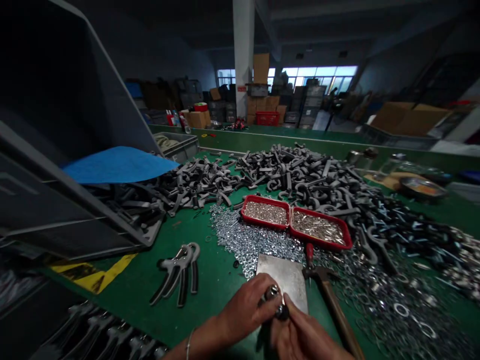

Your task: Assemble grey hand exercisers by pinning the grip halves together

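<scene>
Left hand (243, 307) pinches metal fitting (275, 300) above steel plate (287, 277)

Now look at this: straight ahead of the hands (247, 312) we've got 2 red trays (262, 198) of small metal parts, with a spill of silver nuts (249, 245) just below them and a big heap of dark hooks (292, 175) beyond! Out left of the hands, there's a bunch of grey-handled hooks (176, 272), and farther off a tilted grey bin (75, 200) beside a blue sheet (118, 165)!

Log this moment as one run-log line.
left hand: holds small metal fitting | right hand: fingers on fitting | nearby: steel plate, hammer, nuts
</scene>
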The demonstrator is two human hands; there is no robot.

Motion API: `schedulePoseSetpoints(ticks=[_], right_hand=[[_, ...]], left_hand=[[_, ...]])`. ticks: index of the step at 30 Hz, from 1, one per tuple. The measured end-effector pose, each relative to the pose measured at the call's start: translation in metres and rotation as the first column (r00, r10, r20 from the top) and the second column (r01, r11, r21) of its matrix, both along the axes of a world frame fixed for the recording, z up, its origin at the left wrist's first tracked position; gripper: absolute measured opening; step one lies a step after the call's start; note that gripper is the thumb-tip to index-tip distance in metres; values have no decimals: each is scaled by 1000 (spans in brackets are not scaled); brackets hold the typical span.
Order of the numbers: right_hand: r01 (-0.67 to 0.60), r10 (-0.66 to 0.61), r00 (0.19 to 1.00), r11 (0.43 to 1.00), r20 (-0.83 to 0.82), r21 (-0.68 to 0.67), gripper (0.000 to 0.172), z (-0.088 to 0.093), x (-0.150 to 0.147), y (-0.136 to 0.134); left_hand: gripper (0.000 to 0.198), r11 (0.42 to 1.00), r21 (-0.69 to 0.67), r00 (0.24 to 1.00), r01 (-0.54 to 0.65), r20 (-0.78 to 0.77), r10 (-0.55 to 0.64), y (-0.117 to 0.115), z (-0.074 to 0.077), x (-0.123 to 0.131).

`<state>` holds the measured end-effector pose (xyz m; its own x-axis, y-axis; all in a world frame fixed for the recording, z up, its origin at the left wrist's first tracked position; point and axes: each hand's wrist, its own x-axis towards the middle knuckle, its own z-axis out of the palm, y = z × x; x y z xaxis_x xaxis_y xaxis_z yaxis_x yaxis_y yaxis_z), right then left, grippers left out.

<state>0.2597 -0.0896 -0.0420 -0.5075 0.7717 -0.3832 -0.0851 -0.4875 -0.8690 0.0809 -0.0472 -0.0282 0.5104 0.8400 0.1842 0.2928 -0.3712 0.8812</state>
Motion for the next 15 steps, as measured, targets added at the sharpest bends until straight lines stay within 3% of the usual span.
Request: schedulePoseSetpoints(ticks=[1,3,4,5,9,11,13,14,15], right_hand=[[26,-44,989,991,140,132,60,0,0,1],[35,-223,893,899,390,436,49,0,3,2],[24,-275,860,862,429,506,46,1,4,1],[16,-275,859,857,433,515,47,2,4,1],[-60,-44,946,950,321,308,68,4,5,0],[-22,-139,919,916,368,401,57,5,6,1],[51,-315,856,840,409,540,47,6,8,3],[86,-359,840,828,407,555,47,7,8,3],[102,-335,854,858,397,504,50,7,8,4]], left_hand=[[29,999,-32,1000,-25,-10,24,1,-2,0],[30,987,-113,994,-113,-5,113,3,-5,1],[30,981,-138,990,-138,12,141,3,-7,2],[31,980,-143,989,-137,36,144,2,-7,3],[31,997,-74,999,-30,31,32,0,-8,5],[30,992,-100,997,-78,-6,78,0,-8,7],[29,972,-171,985,-161,27,168,0,-9,11],[27,965,-191,978,-181,71,198,0,-8,13],[26,966,-183,971,-182,119,206,0,-8,15]])
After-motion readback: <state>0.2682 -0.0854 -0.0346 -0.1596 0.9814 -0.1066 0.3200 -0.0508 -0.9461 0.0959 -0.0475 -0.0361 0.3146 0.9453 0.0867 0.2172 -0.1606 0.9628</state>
